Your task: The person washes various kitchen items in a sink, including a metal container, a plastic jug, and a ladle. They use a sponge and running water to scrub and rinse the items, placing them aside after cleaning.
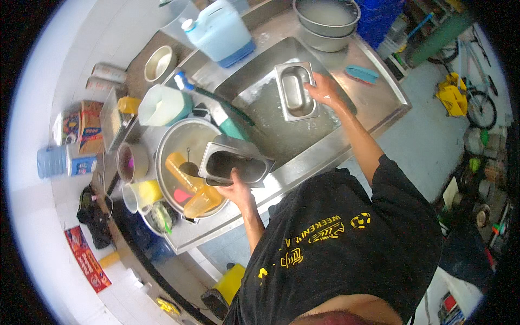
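Observation:
My right hand [325, 90] grips the rim of a small rectangular stainless steel food pan [297, 91]. That pan is held above the cloudy water [284, 136] in the steel sink basin [289, 48]. In my left hand [239, 190] is another steel food pan [237, 164], tilted, with the thumb over its near rim. Extra edges show around this second pan, but I cannot tell whether more pans are stacked with it. Below and left of it stands a large round metal pot [161, 162] holding orange plastic jugs [203, 202] and a ladle [189, 167].
A blue scouring pad [361, 74] lies on the right drainboard. Two round metal bowls [327, 20] are stacked at the back. A jerrycan of blue liquid [221, 34] stands behind the basin. A dark hose [223, 103] crosses the basin's left side. A white-green tub [164, 105] stands left.

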Motion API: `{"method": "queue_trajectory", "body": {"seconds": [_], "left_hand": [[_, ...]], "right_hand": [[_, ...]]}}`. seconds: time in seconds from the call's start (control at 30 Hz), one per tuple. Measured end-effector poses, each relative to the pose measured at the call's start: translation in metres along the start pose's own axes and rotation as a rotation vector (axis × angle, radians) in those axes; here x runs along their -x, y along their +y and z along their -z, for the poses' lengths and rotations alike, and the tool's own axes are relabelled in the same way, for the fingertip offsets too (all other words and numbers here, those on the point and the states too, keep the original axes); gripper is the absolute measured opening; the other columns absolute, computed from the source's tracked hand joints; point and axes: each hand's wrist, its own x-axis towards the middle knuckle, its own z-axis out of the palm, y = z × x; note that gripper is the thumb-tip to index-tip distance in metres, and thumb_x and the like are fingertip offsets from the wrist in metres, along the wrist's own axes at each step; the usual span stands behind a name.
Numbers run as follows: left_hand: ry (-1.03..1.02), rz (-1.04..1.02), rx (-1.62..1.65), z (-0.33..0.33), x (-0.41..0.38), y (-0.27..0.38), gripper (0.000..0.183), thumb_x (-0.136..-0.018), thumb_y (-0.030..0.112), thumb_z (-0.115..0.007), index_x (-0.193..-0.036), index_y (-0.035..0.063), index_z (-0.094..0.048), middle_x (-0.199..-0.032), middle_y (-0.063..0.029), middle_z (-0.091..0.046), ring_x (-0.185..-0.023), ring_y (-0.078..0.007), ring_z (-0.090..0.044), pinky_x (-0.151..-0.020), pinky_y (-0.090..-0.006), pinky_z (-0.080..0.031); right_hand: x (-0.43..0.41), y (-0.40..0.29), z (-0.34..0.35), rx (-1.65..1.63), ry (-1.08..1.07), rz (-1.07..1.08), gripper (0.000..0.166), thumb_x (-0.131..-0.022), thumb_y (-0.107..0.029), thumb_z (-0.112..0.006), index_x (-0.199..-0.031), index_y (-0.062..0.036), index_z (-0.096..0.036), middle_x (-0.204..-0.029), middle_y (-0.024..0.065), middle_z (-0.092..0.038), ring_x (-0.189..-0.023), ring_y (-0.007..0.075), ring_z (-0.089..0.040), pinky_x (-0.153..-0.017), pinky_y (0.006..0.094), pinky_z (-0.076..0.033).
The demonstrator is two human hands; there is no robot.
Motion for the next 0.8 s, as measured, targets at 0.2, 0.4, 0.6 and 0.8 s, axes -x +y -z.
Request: {"method": "queue_trajectory", "body": {"seconds": [0.2, 0.4, 0.6, 0.8], "left_hand": [[-0.097, 0.018, 0.083, -0.022, 0.005, -0.002, 0.057, -0.084, -0.012, -0.061, -0.134, 0.0013, -0.037, -0.127, -0.0152, -0.053, -0.109, -0.0238, -0.056, -0.097, -0.0392, -0.048], [-0.033, 0.079, -0.091, -0.021, 0.002, -0.035, 0.063, -0.082, -0.007, -0.067, -0.135, 0.0008, -0.032, -0.119, -0.0187, -0.057, -0.1, -0.0244, -0.061, -0.083, -0.0355, -0.054], [-0.053, 0.144, -0.035, -0.046, 0.001, -0.032, 0.067, -0.079, -0.009, -0.068, -0.136, 0.0015, -0.035, -0.121, -0.0129, -0.056, -0.106, -0.023, -0.057, -0.095, -0.0339, -0.045], [-0.069, 0.173, 0.015, -0.056, 0.0, -0.052, 0.072, -0.077, -0.011, -0.062, -0.141, -0.0032, -0.031, -0.134, -0.0171, -0.047, -0.124, -0.026, -0.048, -0.107, -0.0344, -0.034]], "right_hand": [[0.012, 0.094, 0.097, 0.283, -0.045, -0.064, 0.06, -0.09, -0.026, -0.061, -0.141, -0.0047, -0.037, -0.125, 0.0285, -0.056, -0.115, 0.0425, -0.055, -0.095, 0.0476, -0.044], [0.001, 0.169, 0.144, 0.57, -0.108, -0.179, 0.059, -0.087, -0.034, -0.065, -0.14, -0.0149, -0.045, -0.125, 0.0202, -0.06, -0.113, 0.0385, -0.058, -0.094, 0.0499, -0.047], [0.003, 0.161, 0.126, 0.773, 0.413, -0.038, 0.046, -0.088, -0.041, -0.064, -0.124, -0.014, -0.054, -0.112, 0.0179, -0.063, -0.108, 0.0442, -0.053, -0.082, 0.0577, -0.046], [0.053, -0.032, 0.023, -0.474, -0.316, 0.305, 0.045, -0.082, -0.033, -0.076, -0.116, -0.009, -0.058, -0.107, 0.0044, -0.064, -0.091, 0.0151, -0.062, -0.071, 0.0344, -0.051]]}}
